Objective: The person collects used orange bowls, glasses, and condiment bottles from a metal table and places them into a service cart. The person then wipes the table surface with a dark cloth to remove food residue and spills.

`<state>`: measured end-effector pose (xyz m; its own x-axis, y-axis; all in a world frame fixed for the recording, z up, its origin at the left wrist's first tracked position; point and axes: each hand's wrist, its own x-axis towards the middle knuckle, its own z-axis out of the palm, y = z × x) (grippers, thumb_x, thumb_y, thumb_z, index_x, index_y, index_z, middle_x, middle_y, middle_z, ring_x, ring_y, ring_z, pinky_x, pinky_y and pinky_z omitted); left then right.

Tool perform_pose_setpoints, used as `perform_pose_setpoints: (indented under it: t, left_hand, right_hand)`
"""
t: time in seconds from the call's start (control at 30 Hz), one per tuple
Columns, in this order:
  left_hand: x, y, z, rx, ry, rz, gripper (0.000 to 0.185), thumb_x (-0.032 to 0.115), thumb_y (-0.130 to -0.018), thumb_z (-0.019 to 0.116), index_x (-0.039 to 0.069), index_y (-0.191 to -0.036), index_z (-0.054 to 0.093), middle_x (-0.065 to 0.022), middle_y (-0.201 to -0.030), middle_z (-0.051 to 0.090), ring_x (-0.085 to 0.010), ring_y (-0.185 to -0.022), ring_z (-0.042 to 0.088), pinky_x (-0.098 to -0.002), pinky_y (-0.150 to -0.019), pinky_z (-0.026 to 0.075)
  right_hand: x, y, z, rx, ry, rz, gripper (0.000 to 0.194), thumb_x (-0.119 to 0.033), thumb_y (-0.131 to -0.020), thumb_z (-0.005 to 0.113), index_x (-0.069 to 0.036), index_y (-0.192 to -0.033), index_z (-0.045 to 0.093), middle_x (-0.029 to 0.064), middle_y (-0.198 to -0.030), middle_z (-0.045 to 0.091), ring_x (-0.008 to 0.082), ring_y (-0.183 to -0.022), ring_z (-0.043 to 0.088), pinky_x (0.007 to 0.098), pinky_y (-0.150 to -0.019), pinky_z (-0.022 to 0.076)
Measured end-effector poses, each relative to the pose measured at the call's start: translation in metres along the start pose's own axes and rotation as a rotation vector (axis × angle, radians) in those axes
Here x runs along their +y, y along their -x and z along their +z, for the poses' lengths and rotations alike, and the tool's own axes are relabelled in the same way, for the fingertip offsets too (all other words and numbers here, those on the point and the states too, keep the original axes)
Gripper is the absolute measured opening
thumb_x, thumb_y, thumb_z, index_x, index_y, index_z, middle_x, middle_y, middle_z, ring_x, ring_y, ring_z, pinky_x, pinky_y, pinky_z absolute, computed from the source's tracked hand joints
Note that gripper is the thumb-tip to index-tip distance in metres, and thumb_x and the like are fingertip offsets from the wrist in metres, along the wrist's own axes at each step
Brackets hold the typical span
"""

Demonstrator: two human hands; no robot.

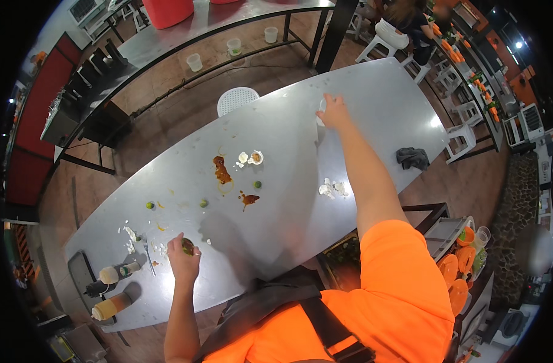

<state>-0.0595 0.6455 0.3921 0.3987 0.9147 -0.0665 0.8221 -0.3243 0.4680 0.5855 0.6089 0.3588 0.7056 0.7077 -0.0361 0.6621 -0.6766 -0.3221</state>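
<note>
Over the lower left of the steel table (290,136), my left hand (184,258) grips a small round container (188,246) with dark contents. My right hand (334,111) reaches to the far side with its fingers around a small clear item (322,110), too small to identify. Brown sauce spills (221,169) mark the table's middle, beside a broken white shell-like piece (256,158) and small green citrus fruits (257,184). White crumpled scraps (333,188) lie left of my right forearm. A fork (149,255) lies near my left hand, with white crumbs (130,238) beyond it.
Sauce bottles (112,306) stand by a dark tray (82,272) at the table's left end. A grey cloth (412,158) lies near the right edge. A cart (444,233) with orange dishes stands at right. A white stool (236,100) is across the table; a person (406,22) sits beyond.
</note>
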Motion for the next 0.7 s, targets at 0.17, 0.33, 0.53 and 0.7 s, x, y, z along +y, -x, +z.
perform_pose_setpoints:
  t: [0.17,0.33,0.53,0.7]
  left_hand:
    - [0.001,-0.004,-0.006,-0.056,0.030,0.036,0.063,0.011,-0.080,0.076,0.002,-0.140,0.055,-0.0223,-0.130,0.055,-0.0419,-0.120,0.056,-0.0496,-0.106,0.047]
    - [-0.007,-0.030,-0.008,-0.125,-0.013,0.239,0.064,0.011,-0.081,0.077,0.003,-0.140,0.055,-0.0222,-0.132,0.055,-0.0429,-0.121,0.056,-0.0494,-0.106,0.047]
    - [-0.001,-0.052,0.015,-0.288,-0.048,0.530,0.065,0.011,-0.081,0.077,0.005,-0.142,0.054,-0.0219,-0.130,0.056,-0.0432,-0.121,0.056,-0.0509,-0.106,0.047]
    - [0.051,-0.035,0.033,-0.390,-0.113,0.696,0.064,0.012,-0.081,0.077,0.005,-0.140,0.054,-0.0221,-0.130,0.057,-0.0427,-0.120,0.057,-0.0510,-0.105,0.047]
  right_hand:
    - [0.015,0.093,-0.023,0.007,-0.111,-0.105,0.077,-0.032,-0.087,0.080,-0.015,-0.154,0.047,0.0304,-0.152,0.042,0.0516,-0.140,0.043,0.0526,-0.116,0.0405]
    - [0.065,0.230,-0.124,0.103,0.002,-0.034,0.080,-0.037,-0.087,0.081,-0.013,-0.154,0.046,0.0265,-0.137,0.051,0.0450,-0.127,0.054,0.0493,-0.107,0.0478]
    - [0.163,0.439,-0.296,0.557,0.285,0.179,0.075,-0.032,-0.089,0.079,-0.014,-0.155,0.047,0.0221,-0.133,0.055,0.0384,-0.126,0.055,0.0445,-0.110,0.0456]
    - [0.219,0.582,-0.400,0.723,0.473,0.463,0.076,-0.048,-0.091,0.073,-0.017,-0.155,0.048,0.0289,-0.142,0.050,0.0444,-0.130,0.056,0.0476,-0.110,0.0472]
